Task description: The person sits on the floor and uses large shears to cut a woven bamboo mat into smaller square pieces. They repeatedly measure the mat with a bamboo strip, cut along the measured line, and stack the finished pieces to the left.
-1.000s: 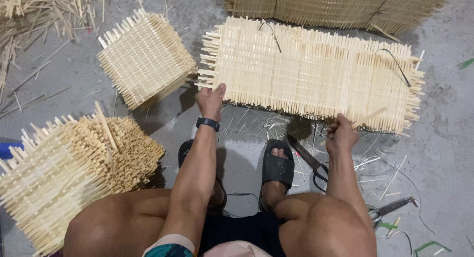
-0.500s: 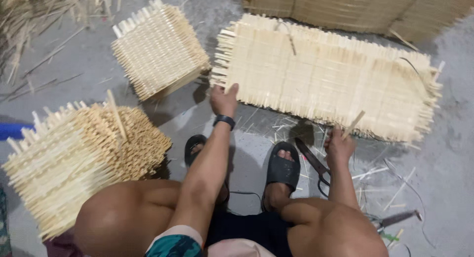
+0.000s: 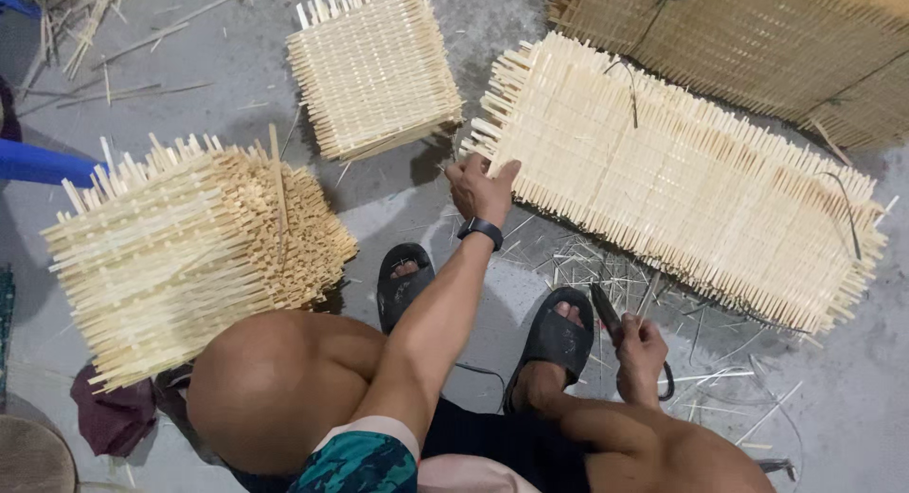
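Mats of woven bamboo strips lie on the grey floor (image 3: 417, 214) around a seated person. The left hand (image 3: 481, 188) reaches forward to the near left corner of the long mat (image 3: 682, 185), which lies spread flat in front of the knees and runs off to the right. The fingers are curled at that corner, on the protruding strip ends, so the grip is closed on the mat's edge; the rest of the mat lies beyond and to the right of the hand. A dark watch (image 3: 481, 232) sits on that wrist.

The right hand (image 3: 642, 346) is low, just beside the right foot, well short of the mat's near edge. Its grip is closed around the handles of dark shears (image 3: 606, 313), whose blades point up and to the left, towards the mat but apart from it. Thin offcuts (image 3: 606, 266) are scattered on the floor between this hand and the mat.

Both feet wear black sandals (image 3: 554, 337), set between the two hands. A smaller square mat (image 3: 374, 67) lies beyond the left hand, just apart from the long one. A thick stack (image 3: 180, 251) of woven pieces stands to the left, beside the left knee. A darker, browner mat (image 3: 757, 38) lies at the top right, behind the long mat.
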